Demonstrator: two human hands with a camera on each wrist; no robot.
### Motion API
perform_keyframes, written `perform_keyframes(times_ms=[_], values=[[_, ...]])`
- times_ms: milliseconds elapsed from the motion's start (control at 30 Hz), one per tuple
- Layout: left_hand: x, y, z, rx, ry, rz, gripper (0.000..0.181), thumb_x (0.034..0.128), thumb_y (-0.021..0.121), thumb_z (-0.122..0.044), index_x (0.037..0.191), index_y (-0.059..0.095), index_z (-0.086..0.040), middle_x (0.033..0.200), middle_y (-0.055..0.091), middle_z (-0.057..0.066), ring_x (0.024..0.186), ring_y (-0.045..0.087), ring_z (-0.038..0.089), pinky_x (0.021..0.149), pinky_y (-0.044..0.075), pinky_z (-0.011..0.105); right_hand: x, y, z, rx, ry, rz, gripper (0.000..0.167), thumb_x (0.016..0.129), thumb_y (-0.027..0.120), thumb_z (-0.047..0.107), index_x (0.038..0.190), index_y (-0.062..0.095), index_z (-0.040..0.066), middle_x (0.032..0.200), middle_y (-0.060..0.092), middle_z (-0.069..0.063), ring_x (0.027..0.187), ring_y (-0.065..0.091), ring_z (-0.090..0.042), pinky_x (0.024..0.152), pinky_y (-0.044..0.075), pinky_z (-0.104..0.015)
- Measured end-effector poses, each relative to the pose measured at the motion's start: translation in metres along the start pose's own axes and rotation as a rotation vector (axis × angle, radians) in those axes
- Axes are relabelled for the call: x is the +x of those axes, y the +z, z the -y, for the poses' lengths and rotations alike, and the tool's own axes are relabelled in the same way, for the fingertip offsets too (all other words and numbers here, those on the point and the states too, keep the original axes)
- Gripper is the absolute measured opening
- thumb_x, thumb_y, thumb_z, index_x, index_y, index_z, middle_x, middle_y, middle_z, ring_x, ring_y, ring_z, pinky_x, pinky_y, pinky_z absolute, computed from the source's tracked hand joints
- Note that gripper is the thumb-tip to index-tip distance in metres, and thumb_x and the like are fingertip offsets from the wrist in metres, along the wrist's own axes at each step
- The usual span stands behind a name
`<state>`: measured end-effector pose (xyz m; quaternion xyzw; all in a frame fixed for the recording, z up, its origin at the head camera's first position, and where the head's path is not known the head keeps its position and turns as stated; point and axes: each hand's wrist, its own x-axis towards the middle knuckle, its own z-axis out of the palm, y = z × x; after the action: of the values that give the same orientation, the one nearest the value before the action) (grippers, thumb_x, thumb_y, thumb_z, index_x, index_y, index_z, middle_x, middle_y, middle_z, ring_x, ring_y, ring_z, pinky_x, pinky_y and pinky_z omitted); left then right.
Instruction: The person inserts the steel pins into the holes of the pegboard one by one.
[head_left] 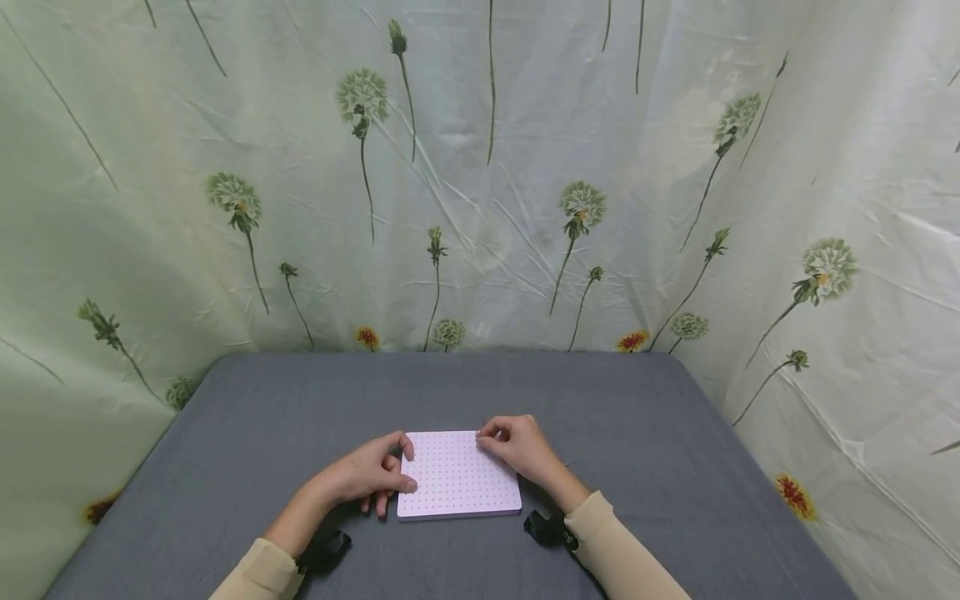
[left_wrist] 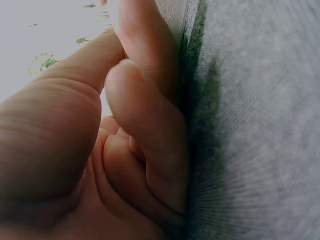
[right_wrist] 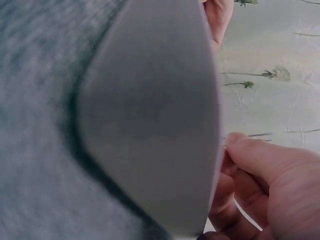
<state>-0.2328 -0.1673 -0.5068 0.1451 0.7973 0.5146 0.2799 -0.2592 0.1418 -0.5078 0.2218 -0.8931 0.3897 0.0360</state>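
A thick, pale lilac notepad [head_left: 459, 479] with rows of small dots on its top face lies flat on the grey table. My left hand [head_left: 375, 471] grips its left edge, thumb and index finger on the top face. In the left wrist view, curled fingers [left_wrist: 150, 115] lie low beside the table cloth. Near the pad's upper right corner, my right hand [head_left: 519, 446] pinches a tiny, thin, wire-like piece [head_left: 477, 434], too small to identify. The right wrist view shows the pad's smooth side [right_wrist: 150, 115], with my right thumb and bent fingers beyond its upper edge.
Grey cloth covers the table [head_left: 600, 400], which extends around the pad on all sides. A pale curtain [head_left: 480, 208] with printed dandelions hangs behind and at both sides. Black wrist cameras [head_left: 551, 528] sit under both forearms, close to the table.
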Motion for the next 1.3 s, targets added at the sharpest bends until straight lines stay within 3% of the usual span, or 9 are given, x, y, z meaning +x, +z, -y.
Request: perform_keyframes(times_ms=[333, 700, 1100, 1300], values=[[0.000, 0.000, 0.000, 0.003, 0.008, 0.004, 0.045, 0.0930, 0.083, -0.028, 0.118, 0.051, -0.009, 0.063, 0.064, 0.002, 0.043, 0.061, 0.008, 0.038, 0.042, 0.023, -0.001, -0.015, -0.001, 0.075, 0.074, -0.041, 0.004, 0.097, 0.079, 0.015, 0.094, 0.081, 0.013, 0.081, 0.074, 0.002, 0.062, 0.053, -0.004, 0.054, 0.041, -0.019], [0.000, 0.000, 0.000, 0.010, 0.012, -0.012, 0.046, 0.0924, 0.084, -0.028, 0.118, 0.051, -0.009, 0.064, 0.063, 0.002, 0.043, 0.062, 0.009, 0.039, 0.042, 0.023, -0.012, -0.059, -0.012, 0.227, 0.121, -0.082, 0.015, 0.097, 0.077, 0.012, 0.110, 0.079, 0.004, 0.093, 0.078, -0.009, 0.060, 0.061, -0.015, 0.057, 0.050, -0.024], [-0.001, 0.000, 0.001, 0.002, 0.010, -0.004, 0.046, 0.0928, 0.084, -0.027, 0.118, 0.051, -0.008, 0.064, 0.063, 0.002, 0.043, 0.062, 0.009, 0.038, 0.043, 0.023, -0.037, -0.092, -0.034, 0.260, 0.094, -0.139, 0.024, 0.098, 0.077, 0.013, 0.118, 0.076, -0.001, 0.095, 0.074, -0.011, 0.063, 0.059, -0.008, 0.061, 0.051, -0.026], [0.000, 0.000, 0.001, 0.009, 0.012, -0.007, 0.046, 0.0928, 0.084, -0.029, 0.118, 0.051, -0.009, 0.064, 0.063, 0.002, 0.044, 0.062, 0.009, 0.039, 0.043, 0.023, -0.051, -0.095, -0.050, 0.270, 0.091, -0.103, 0.026, 0.098, 0.077, 0.012, 0.120, 0.075, -0.002, 0.093, 0.072, -0.002, 0.065, 0.058, -0.005, 0.061, 0.052, -0.026]])
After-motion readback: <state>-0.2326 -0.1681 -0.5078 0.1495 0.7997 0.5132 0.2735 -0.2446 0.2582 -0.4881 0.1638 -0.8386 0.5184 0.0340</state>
